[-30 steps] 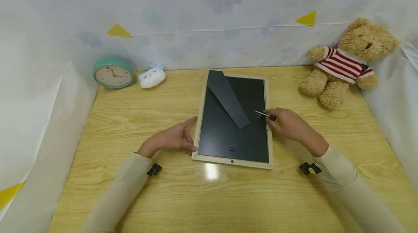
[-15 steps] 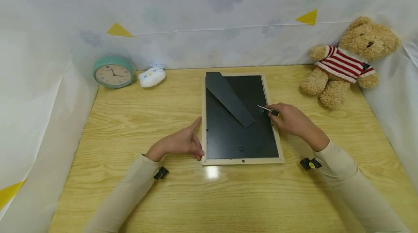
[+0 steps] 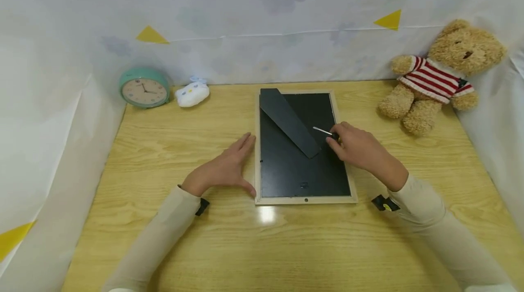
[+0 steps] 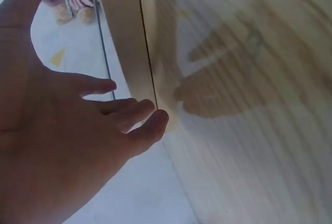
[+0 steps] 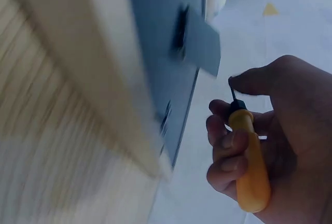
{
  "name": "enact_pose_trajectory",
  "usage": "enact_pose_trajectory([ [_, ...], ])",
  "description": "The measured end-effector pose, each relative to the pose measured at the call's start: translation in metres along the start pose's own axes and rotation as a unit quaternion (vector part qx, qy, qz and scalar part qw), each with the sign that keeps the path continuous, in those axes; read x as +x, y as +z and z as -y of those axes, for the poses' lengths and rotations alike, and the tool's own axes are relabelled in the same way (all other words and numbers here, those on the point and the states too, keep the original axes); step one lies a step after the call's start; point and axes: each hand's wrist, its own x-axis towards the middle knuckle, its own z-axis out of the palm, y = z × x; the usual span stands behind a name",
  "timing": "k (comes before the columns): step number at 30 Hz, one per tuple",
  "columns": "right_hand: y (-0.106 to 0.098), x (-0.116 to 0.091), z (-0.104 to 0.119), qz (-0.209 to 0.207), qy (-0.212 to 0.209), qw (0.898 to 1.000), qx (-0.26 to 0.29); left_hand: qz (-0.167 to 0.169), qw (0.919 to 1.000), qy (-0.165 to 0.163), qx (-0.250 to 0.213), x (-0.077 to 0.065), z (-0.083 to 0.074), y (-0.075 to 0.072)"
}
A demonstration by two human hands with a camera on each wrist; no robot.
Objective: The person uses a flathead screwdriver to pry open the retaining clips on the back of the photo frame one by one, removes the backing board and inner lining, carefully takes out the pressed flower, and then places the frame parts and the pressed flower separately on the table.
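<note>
A picture frame with a pale wooden border and black backing lies face down on the table. Its dark stand leg slants across the back. My left hand is at the frame's left side, thumb and fingers spread along the edge; in the left wrist view the fingers are extended at the wooden side. Over the right border, my right hand grips a screwdriver by its yellow handle. The screwdriver's metal shaft points left above the backing; whether the tip touches it I cannot tell.
A green clock and a small white plush stand at the back left. At the back right sits a teddy bear in a striped sweater. White flowered cloth walls the wooden table at the back and sides.
The picture frame has shifted right and straightened. My left hand followed it, and its fingers have spread wider. My right hand has moved slightly farther back and left with the screwdriver.
</note>
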Motion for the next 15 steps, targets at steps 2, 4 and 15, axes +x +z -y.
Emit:
enact_pose_trajectory([
  [2,0.003,0.005,0.014,0.017,-0.031,0.999,-0.002,0.019,0.9997,-0.005,0.017,0.003,0.000,0.002],
  [4,0.007,0.010,0.027,0.033,-0.063,0.997,-0.007,0.032,0.9991,-0.013,0.024,0.005,0.000,0.003],
  [15,0.022,0.027,0.070,0.042,-0.189,0.980,-0.040,0.040,0.9985,-0.035,0.009,0.006,-0.001,0.002],
])
